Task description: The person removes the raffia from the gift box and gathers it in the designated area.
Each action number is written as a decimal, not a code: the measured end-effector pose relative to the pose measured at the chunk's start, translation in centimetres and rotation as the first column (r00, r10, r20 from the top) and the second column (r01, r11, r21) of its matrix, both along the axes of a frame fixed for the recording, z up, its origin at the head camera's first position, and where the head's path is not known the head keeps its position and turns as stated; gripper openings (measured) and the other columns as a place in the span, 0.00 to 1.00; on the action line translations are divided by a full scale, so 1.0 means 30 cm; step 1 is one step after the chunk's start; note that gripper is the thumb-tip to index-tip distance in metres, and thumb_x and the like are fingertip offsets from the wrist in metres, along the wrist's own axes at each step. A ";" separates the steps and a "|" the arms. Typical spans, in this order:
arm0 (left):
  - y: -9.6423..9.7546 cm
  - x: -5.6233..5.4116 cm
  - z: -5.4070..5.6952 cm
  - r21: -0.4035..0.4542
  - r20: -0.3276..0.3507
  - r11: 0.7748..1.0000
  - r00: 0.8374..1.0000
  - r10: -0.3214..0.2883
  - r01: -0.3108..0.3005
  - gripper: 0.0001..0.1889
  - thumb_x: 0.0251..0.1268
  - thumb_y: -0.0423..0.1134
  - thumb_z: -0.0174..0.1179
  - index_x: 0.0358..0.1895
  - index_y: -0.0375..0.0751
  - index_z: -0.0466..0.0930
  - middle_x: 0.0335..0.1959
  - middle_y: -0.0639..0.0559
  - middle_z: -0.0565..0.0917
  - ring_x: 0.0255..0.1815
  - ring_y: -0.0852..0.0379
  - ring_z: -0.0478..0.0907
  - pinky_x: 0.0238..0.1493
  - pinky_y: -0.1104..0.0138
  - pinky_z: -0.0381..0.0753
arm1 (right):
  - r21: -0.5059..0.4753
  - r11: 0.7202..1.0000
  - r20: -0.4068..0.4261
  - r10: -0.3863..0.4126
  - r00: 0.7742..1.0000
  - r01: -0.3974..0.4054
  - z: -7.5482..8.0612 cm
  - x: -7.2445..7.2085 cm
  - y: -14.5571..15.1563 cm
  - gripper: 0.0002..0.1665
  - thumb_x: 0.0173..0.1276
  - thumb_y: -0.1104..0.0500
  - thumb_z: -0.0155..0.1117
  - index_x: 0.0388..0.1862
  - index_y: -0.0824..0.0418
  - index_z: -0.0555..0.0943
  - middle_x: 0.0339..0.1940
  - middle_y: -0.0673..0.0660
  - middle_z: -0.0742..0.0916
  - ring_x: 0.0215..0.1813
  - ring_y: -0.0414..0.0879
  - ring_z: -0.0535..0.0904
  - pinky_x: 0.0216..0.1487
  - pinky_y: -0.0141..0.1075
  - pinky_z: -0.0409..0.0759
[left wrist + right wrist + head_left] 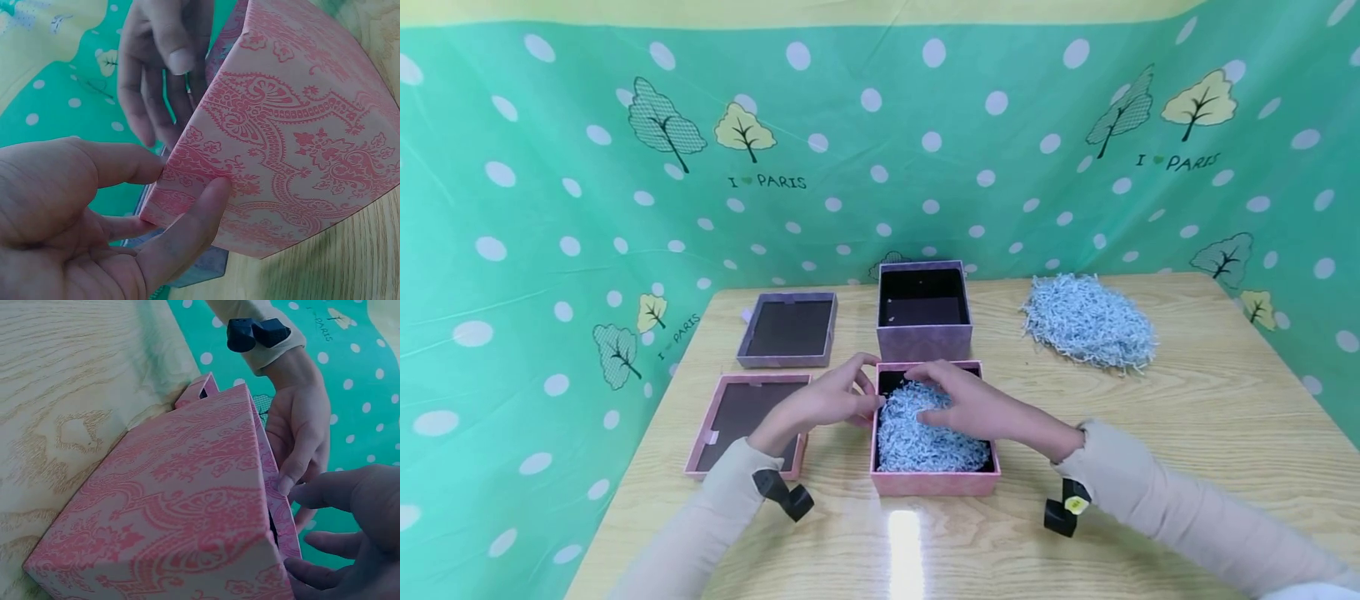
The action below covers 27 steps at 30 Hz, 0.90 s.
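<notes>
A pink patterned box (936,485) stands at the middle of the table, with pale blue shredded paper (925,450) filling most of it. At its far left corner my left hand (835,396) grips the wall, thumb at the rim. In the left wrist view, the fingers of that hand lie against the box's outer side. My right hand (973,404) reaches in over the right wall, its spread fingers bent loosely onto the paper. Dark lining shows at the far end of the box. In the right wrist view, the box's outer wall hides the paper.
Behind the pink box is a purple box (925,342) with a dark inside. A purple lid (786,362) and a pink lid (806,417) lie inside-up on the left. At the back right sits a pile of pale blue shredded paper (1086,321). A green dotted curtain (880,108) hangs behind the table.
</notes>
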State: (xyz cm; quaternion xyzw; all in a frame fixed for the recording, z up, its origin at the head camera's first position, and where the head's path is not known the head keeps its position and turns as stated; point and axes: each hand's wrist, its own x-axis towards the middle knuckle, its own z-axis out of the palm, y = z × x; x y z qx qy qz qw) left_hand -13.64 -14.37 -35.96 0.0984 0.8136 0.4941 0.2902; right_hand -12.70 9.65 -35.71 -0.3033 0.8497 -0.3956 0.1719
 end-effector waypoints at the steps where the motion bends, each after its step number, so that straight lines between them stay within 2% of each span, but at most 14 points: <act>1: -0.001 -0.002 -0.002 0.004 0.004 1.000 1.000 -0.001 0.001 0.31 0.66 0.34 0.58 0.69 0.41 0.55 0.45 0.38 0.72 0.33 0.52 0.85 0.43 0.52 0.85 | 0.034 0.999 -0.014 0.006 1.000 -0.006 -0.003 0.001 -0.002 0.32 0.64 0.59 0.66 0.66 0.61 0.68 0.65 0.59 0.74 0.67 0.55 0.69 0.67 0.52 0.70; 4: -0.003 -0.005 -0.007 0.013 0.014 1.000 1.000 -0.002 0.002 0.30 0.66 0.33 0.57 0.68 0.41 0.55 0.45 0.38 0.72 0.33 0.52 0.85 0.43 0.52 0.85 | 0.152 0.988 -0.050 0.021 0.999 -0.013 -0.005 0.008 -0.009 0.33 0.63 0.55 0.68 0.66 0.57 0.69 0.66 0.58 0.72 0.68 0.54 0.67 0.67 0.54 0.69; 8: -0.005 -0.010 -0.012 0.024 0.036 1.000 0.999 -0.003 0.002 0.29 0.66 0.33 0.57 0.68 0.41 0.55 0.45 0.38 0.71 0.34 0.52 0.84 0.44 0.52 0.85 | 0.296 0.955 -0.067 0.045 0.997 -0.024 -0.003 0.018 -0.017 0.39 0.60 0.49 0.70 0.68 0.54 0.67 0.66 0.57 0.71 0.68 0.56 0.65 0.67 0.56 0.67; 13: -0.004 -0.012 -0.011 0.039 0.055 0.999 0.998 0.003 -0.005 0.29 0.66 0.32 0.56 0.67 0.42 0.55 0.45 0.38 0.70 0.34 0.52 0.83 0.45 0.52 0.85 | 0.419 0.906 -0.029 0.085 0.996 -0.065 0.009 0.023 -0.032 0.49 0.57 0.46 0.72 0.73 0.52 0.60 0.71 0.58 0.65 0.71 0.58 0.62 0.67 0.58 0.67; 17: -0.002 -0.012 -0.010 0.051 0.058 0.999 0.998 0.008 -0.010 0.29 0.66 0.31 0.55 0.67 0.41 0.54 0.45 0.38 0.69 0.35 0.52 0.83 0.43 0.54 0.86 | 0.495 0.862 0.039 0.096 0.995 -0.103 0.018 0.024 -0.050 0.54 0.56 0.45 0.73 0.76 0.48 0.54 0.76 0.61 0.57 0.73 0.62 0.57 0.66 0.59 0.68; 21: -0.003 -0.012 -0.011 0.053 0.059 0.999 0.998 0.010 -0.013 0.28 0.66 0.31 0.54 0.67 0.40 0.54 0.45 0.38 0.70 0.34 0.52 0.84 0.43 0.55 0.86 | 0.552 0.823 0.061 0.121 0.991 -0.134 0.012 0.025 -0.067 0.56 0.56 0.44 0.72 0.77 0.46 0.50 0.75 0.60 0.56 0.73 0.61 0.60 0.66 0.57 0.70; 24: -0.003 -0.012 -0.010 0.049 0.062 0.999 0.998 0.009 -0.013 0.28 0.67 0.31 0.54 0.67 0.40 0.54 0.45 0.38 0.70 0.34 0.52 0.84 0.43 0.54 0.86 | 0.572 0.808 0.064 0.133 0.989 -0.145 0.001 0.025 -0.077 0.57 0.56 0.43 0.72 0.77 0.45 0.49 0.75 0.60 0.57 0.72 0.60 0.61 0.66 0.56 0.69; 27: -0.003 -0.012 -0.008 0.045 0.068 0.999 0.998 0.010 -0.013 0.28 0.67 0.31 0.54 0.67 0.41 0.54 0.45 0.38 0.70 0.35 0.52 0.83 0.44 0.54 0.86 | 0.575 0.805 0.069 0.130 0.989 -0.145 -0.012 0.023 -0.085 0.57 0.56 0.43 0.72 0.77 0.44 0.48 0.75 0.60 0.57 0.73 0.61 0.59 0.67 0.58 0.68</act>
